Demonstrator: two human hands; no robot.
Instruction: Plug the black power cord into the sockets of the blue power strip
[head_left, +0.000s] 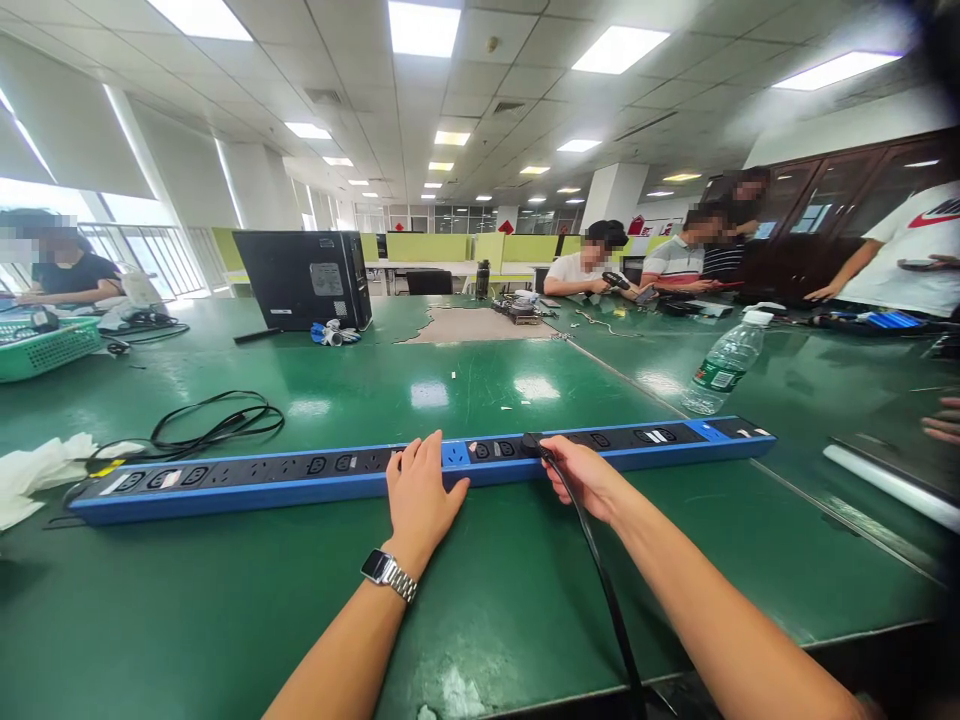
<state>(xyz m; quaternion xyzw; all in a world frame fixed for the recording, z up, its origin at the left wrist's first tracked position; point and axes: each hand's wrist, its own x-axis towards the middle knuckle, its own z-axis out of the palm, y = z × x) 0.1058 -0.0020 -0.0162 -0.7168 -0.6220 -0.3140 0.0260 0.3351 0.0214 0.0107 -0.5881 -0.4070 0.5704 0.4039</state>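
A long blue power strip (255, 492) with a black socket face lies lengthwise across the green table. My left hand (418, 495) rests over its middle, fingers stretched across the sockets and thumb spread along the front side. A watch (388, 572) with a metal band is on my left wrist. Right of centre, my right hand (581, 475) is closed on a black power plug (531, 445), which sits at the strip's socket face. How deep the plug is in is not visible. From it a thick black cord (600, 570) runs down over the table's near edge.
Behind the strip stand a plastic water bottle (726, 365) and a black computer case (304, 280). A coiled black cable (217, 420) and white tissue (45, 470) lie left, near a green basket (52, 345). Several people are around the table; a person's hand (943, 420) shows at right.
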